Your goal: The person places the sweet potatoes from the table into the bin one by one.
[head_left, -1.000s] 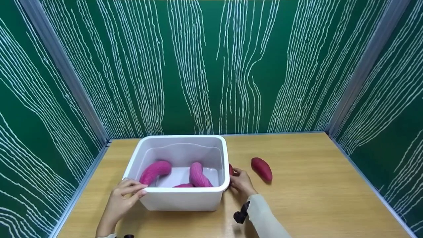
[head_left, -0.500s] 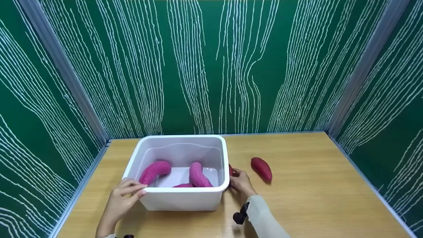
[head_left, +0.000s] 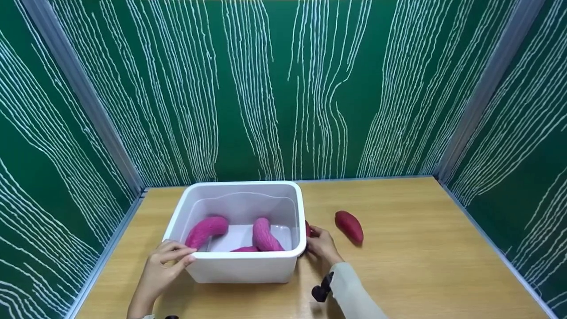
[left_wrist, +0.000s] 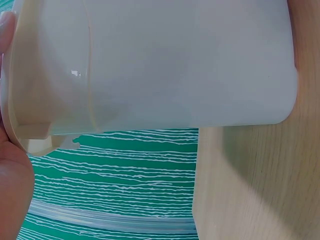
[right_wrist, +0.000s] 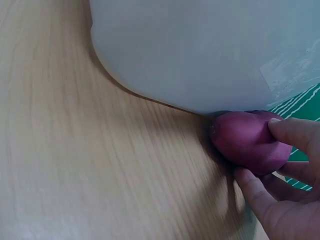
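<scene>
A white plastic bin (head_left: 241, 268) stands on the table, with several pink, curved sweet potatoes (head_left: 266, 235) inside. My left hand (head_left: 161, 263) grips the bin's rim at its front left corner, and in the left wrist view fingers show at that rim. Beside the bin's right wall, my right hand (head_left: 322, 243) holds a dark red sweet potato (right_wrist: 250, 140) between thumb and fingers, low at the tabletop. The bin's rim hides most of it in the head view. Another red sweet potato (head_left: 349, 227) lies farther right, apart from the hand.
The wooden table (head_left: 421, 257) extends to the right of the bin. Green panels (head_left: 283, 97) with white wavy lines enclose the back and both sides, joined by metal posts (head_left: 478, 93). A black wrist device (head_left: 322, 288) sits by the right sleeve.
</scene>
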`<state>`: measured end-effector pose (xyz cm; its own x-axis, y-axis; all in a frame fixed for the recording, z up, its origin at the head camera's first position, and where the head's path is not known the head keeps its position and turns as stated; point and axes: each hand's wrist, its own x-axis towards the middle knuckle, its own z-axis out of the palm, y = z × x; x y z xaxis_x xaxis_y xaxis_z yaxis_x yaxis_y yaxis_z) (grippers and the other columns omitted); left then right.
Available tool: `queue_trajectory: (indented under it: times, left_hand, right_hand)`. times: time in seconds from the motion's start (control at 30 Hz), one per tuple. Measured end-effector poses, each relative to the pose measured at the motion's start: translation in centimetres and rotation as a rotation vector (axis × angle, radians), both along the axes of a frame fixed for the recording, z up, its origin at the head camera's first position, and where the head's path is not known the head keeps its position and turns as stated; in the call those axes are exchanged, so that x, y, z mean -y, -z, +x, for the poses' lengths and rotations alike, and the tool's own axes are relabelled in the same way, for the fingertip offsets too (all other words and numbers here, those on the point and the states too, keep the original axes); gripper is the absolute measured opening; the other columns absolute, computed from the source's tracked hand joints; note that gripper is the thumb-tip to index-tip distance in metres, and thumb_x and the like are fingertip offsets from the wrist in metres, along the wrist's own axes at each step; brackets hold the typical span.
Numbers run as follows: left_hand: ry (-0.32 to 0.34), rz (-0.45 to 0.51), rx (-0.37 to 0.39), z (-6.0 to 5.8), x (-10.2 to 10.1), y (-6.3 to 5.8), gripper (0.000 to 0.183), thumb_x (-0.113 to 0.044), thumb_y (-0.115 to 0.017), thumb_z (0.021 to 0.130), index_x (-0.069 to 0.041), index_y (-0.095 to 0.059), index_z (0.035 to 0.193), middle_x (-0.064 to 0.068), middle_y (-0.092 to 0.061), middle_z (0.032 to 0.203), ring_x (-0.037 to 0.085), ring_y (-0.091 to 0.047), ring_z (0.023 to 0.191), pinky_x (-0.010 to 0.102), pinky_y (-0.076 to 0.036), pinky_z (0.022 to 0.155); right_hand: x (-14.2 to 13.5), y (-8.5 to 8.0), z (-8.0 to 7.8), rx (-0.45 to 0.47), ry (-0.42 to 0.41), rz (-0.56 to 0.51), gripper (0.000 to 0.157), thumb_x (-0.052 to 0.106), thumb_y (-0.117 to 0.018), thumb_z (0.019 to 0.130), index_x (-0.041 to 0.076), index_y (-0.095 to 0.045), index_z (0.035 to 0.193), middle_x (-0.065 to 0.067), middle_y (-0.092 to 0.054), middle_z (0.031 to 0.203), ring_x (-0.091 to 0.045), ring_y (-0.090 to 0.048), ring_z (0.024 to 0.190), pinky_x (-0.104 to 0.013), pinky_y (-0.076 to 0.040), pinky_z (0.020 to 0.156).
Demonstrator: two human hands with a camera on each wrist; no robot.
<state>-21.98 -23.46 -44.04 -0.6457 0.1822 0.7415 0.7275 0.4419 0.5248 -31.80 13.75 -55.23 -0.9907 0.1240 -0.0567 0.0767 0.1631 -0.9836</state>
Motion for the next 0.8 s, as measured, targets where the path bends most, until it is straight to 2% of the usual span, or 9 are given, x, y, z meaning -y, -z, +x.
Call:
queue_trajectory:
  times: [0.13,0.33,0.63,0.8]
  left_hand:
    - [0.001,0.007,0.006,0.0,0.0,0.1,0.029,0.02,-0.078,0.061,0.001,-0.076,0.083,0.009,-0.067,0.078,0.018,-0.058,0.078,0.014,-0.042,0.076]
    - [0.043,0.027,-0.02,0.1,0.1,0.2,0.034,0.023,-0.077,0.059,0.0,-0.076,0.084,0.011,-0.066,0.077,0.017,-0.056,0.076,0.016,-0.042,0.071]
    - [0.019,0.031,0.009,0.1,0.0,0.2,0.031,0.022,-0.078,0.061,0.0,-0.076,0.083,0.011,-0.066,0.078,0.018,-0.057,0.078,0.015,-0.042,0.074]
    - [-0.008,0.024,0.046,0.1,-0.1,0.0,0.027,0.02,-0.078,0.063,0.002,-0.076,0.082,0.01,-0.067,0.078,0.018,-0.058,0.079,0.014,-0.042,0.076]
  right_hand:
    - [-0.1,0.0,0.0,0.015,0.001,-0.019,0.049,-0.005,-0.064,0.085,-0.019,-0.047,0.129,-0.03,-0.062,0.11,-0.023,-0.061,0.086,-0.028,-0.054,0.071]
    - [-0.2,-0.2,0.2,0.05,-0.004,-0.03,0.048,-0.003,-0.063,0.088,-0.019,-0.046,0.13,-0.027,-0.062,0.11,-0.013,-0.056,0.07,-0.02,-0.048,0.06]
    - [-0.6,-0.9,0.1,0.122,0.024,-0.111,0.049,-0.001,-0.061,0.091,-0.017,-0.044,0.134,-0.03,-0.056,0.121,-0.02,-0.06,0.087,-0.031,-0.054,0.075]
    - [-0.9,-1.3,0.2,0.151,0.035,-0.131,0.052,0.002,-0.063,0.091,-0.014,-0.043,0.136,-0.031,-0.052,0.128,-0.025,-0.06,0.095,-0.039,-0.052,0.084]
